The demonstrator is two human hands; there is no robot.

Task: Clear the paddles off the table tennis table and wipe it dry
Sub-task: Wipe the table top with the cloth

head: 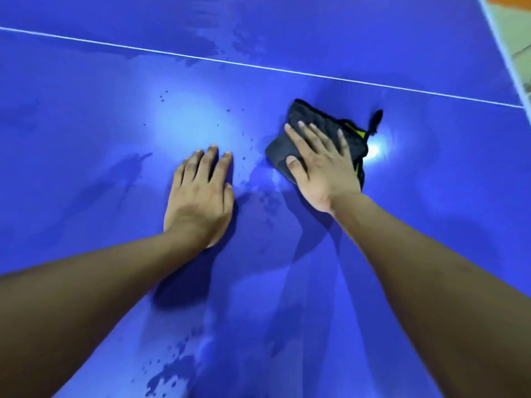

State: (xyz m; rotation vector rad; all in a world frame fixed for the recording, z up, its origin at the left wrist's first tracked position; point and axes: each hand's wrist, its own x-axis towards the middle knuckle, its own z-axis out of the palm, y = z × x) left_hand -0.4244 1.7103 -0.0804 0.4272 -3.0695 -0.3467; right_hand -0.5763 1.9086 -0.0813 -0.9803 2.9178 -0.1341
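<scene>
The blue table tennis table [86,116] fills the view. A folded dark grey cloth [319,122] with a yellow-green patch lies on it right of centre. My right hand [319,165] presses flat on the cloth, fingers straight and spread. My left hand [201,193] rests flat on the bare table surface to the left of the cloth, fingers straight. Wet patches and droplets [247,156] show between the hands, near the front, and beyond the white line. No paddle is in view.
A thin white line [201,57] crosses the table from left to right beyond the hands. The table's right edge [500,47] runs down the top right corner, with pale floor [517,27] past it.
</scene>
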